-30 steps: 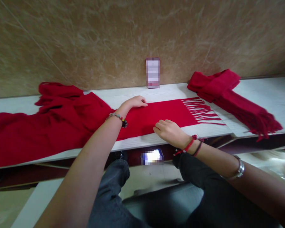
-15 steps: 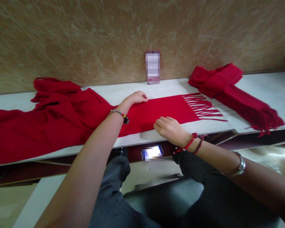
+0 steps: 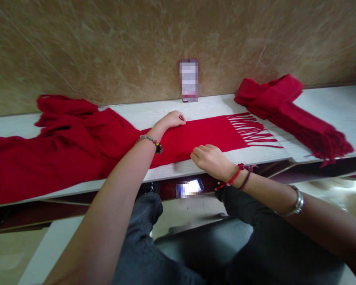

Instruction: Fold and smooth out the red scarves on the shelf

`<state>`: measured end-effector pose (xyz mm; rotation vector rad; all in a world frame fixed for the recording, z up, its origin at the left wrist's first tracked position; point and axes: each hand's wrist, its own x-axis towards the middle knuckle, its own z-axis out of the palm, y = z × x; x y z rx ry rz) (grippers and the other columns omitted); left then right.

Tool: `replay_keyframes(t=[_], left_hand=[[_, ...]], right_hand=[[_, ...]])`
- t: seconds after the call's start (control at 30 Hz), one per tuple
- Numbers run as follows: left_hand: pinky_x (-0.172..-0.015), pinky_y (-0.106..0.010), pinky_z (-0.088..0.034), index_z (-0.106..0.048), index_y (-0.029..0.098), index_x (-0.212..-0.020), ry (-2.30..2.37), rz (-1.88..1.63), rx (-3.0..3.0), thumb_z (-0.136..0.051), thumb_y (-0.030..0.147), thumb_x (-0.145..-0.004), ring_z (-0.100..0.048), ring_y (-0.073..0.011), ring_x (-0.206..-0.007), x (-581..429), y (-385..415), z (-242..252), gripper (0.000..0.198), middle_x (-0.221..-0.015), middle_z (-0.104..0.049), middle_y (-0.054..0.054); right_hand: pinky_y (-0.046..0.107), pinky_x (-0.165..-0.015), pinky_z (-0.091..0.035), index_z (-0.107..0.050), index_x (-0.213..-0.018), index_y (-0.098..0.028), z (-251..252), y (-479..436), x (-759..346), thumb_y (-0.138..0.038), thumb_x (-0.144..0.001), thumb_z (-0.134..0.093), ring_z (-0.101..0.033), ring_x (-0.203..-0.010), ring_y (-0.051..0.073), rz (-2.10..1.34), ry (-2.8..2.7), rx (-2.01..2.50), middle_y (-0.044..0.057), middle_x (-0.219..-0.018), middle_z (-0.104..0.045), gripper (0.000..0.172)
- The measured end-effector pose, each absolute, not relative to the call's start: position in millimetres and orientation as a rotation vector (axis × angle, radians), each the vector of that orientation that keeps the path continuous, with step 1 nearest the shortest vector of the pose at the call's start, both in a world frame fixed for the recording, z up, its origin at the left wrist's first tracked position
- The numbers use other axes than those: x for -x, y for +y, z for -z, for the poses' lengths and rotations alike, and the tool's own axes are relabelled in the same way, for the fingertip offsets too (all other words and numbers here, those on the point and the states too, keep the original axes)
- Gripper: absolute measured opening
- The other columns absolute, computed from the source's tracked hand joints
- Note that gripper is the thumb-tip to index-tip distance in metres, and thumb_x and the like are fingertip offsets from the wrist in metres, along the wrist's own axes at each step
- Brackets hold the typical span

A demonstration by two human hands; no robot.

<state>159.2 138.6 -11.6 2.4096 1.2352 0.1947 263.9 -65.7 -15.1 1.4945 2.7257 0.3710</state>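
Note:
A long red scarf (image 3: 201,134) lies across the white tabletop, its fringed end flat towards the right and its left part bunched in loose folds. My left hand (image 3: 175,118) rests at the scarf's far edge, fingers curled and pinching the cloth there. At the near edge, my right hand (image 3: 209,158) is closed on the cloth, its fingertips mostly hidden beneath the knuckles. Between the two hands the red fabric lies smooth. Another red scarf (image 3: 273,99), folded over itself with its fringe to the right, sits on the right side of the tabletop.
A phone (image 3: 189,80) with a blurred screen leans upright against the brown marbled wall (image 3: 121,51). Below the near edge of the white tabletop (image 3: 127,114) lies a second phone (image 3: 191,188) with a bright screen. My knees are under the table.
The whole view has shifted slightly, so the table and scarves appear a little higher. Both hands keep their places on the scarf.

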Motion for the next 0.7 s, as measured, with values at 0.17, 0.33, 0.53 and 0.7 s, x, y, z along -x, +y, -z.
replay_keyframes(t=[0.17, 0.33, 0.53, 0.7], left_hand=[[-0.071, -0.023, -0.044, -0.070, 0.010, -0.092, 1.255, -0.284, -2.332, -0.057, 0.012, -0.071, -0.061, -0.0144, -0.076, -159.2, 141.9, 15.5, 0.024, -0.086, -0.070, -0.006], [-0.076, -0.025, -0.044, -0.069, 0.011, -0.091, 1.209, -0.433, -2.184, -0.059, 0.015, -0.072, -0.059, -0.0141, -0.076, -154.1, 145.7, 13.7, 0.021, -0.084, -0.068, -0.004], [-0.072, -0.025, -0.044, -0.064, 0.013, -0.089, 1.162, -0.599, -1.912, -0.058, 0.013, -0.073, -0.056, -0.0111, -0.069, -150.7, 143.9, 5.5, 0.017, -0.073, -0.061, 0.000], [-0.076, -0.026, -0.045, -0.062, 0.015, -0.083, 1.020, -0.712, -1.724, -0.059, 0.010, -0.072, -0.055, -0.0102, -0.069, -152.8, 138.9, -2.3, 0.013, -0.072, -0.059, 0.001]], right_hand=[[0.030, -0.058, -0.027, -0.062, -0.086, -0.012, 15.0, -65.8, -265.0, -0.006, -0.089, -0.039, -0.052, -0.071, 0.017, -0.355, 2.727, -1.500, 0.010, -0.083, -0.062, 0.024], [0.030, -0.057, -0.026, -0.062, -0.086, -0.012, 16.3, -65.8, -268.5, -0.006, -0.090, -0.037, -0.050, -0.067, 0.016, -0.404, 2.758, -1.502, 0.009, -0.080, -0.061, 0.026], [0.030, -0.058, -0.026, -0.062, -0.081, -0.014, 16.6, -63.7, -275.9, -0.010, -0.090, -0.039, -0.046, -0.062, 0.015, -0.527, 2.818, -1.610, 0.007, -0.075, -0.060, 0.025], [0.029, -0.057, -0.026, -0.063, -0.079, -0.014, 14.2, -64.0, -278.8, -0.010, -0.089, -0.041, -0.043, -0.057, 0.013, -0.530, 2.854, -1.735, 0.005, -0.071, -0.060, 0.024]])
